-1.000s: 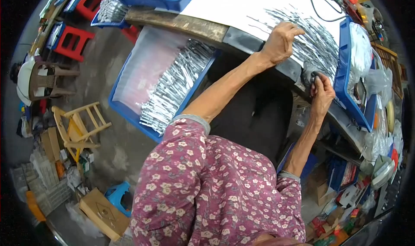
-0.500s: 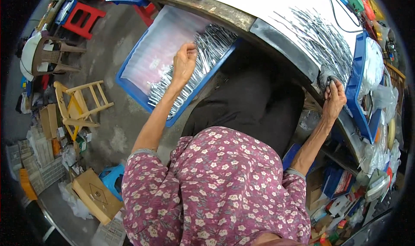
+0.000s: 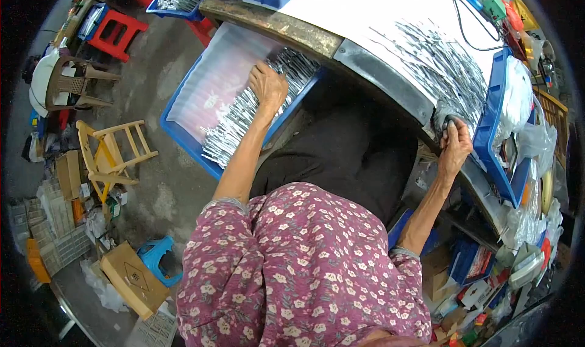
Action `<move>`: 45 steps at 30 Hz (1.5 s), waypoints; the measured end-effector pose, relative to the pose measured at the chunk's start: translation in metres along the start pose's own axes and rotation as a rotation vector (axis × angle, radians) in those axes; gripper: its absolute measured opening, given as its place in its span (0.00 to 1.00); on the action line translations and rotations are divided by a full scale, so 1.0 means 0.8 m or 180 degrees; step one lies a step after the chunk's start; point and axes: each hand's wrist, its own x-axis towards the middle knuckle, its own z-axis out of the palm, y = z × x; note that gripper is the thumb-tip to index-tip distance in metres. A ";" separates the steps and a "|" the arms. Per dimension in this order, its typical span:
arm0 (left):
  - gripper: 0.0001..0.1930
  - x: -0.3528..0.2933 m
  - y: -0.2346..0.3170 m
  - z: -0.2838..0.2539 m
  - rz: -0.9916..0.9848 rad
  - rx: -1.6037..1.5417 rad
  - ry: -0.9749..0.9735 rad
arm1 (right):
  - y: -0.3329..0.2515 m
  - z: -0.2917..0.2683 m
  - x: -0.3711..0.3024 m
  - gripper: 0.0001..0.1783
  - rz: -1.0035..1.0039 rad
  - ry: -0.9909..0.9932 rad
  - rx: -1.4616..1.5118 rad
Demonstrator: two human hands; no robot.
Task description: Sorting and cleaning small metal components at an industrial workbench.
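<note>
My left hand (image 3: 268,88) is over the blue bin (image 3: 183,150), its fingers curled down at a pile of thin silvery metal strips (image 3: 228,132). Whatever those fingers hold is hidden beneath the hand. A pale, translucent plastic liner (image 3: 210,66) covers the far left part of the bin. My right hand (image 3: 457,143) is at the table's front edge, fingers pinched against a crumpled dark grey cloth (image 3: 446,112). Just beyond the cloth, a loose heap of long metal strips (image 3: 448,63) is spread on the white tabletop (image 3: 347,11).
A blue tray (image 3: 490,124) with clear plastic bags stands right of my right hand. The table's worn wooden edge (image 3: 274,21) overhangs the bin. On the floor at left are a wooden folding chair (image 3: 116,152), a red stool (image 3: 116,33) and a cardboard box (image 3: 131,280).
My left hand has turned over, bringing its back up and its fingers down toward the strips. My right hand stays at the grey cloth. The whole view has shifted slightly.
</note>
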 end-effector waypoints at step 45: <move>0.23 0.008 -0.018 0.019 -0.0511 -0.2135 0.0957 | 0.009 0.005 -0.002 0.08 -0.0020 0.0157 0.0061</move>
